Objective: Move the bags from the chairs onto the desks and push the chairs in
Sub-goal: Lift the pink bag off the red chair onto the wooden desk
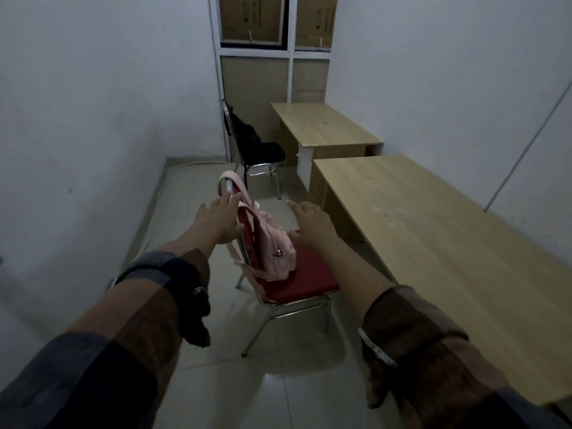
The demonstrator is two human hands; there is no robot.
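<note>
A pink backpack (274, 246) sits upright on a red chair (309, 280), its straps draped over the chair's backrest. My left hand (218, 219) is stretched out with fingers apart, touching the backrest top and a strap. My right hand (311, 222) hovers open just right of the backpack, above the seat. The near wooden desk (433, 243) stands to the right of this chair. Farther back, a black chair (263, 151) carries a dark bag (244, 131) and faces the far wooden desk (325, 125).
White walls close in on the left and right. A window (272, 48) backed with cardboard fills the far wall. The tiled floor (278, 382) lies open between me and the red chair. A cable runs along the left wall's base.
</note>
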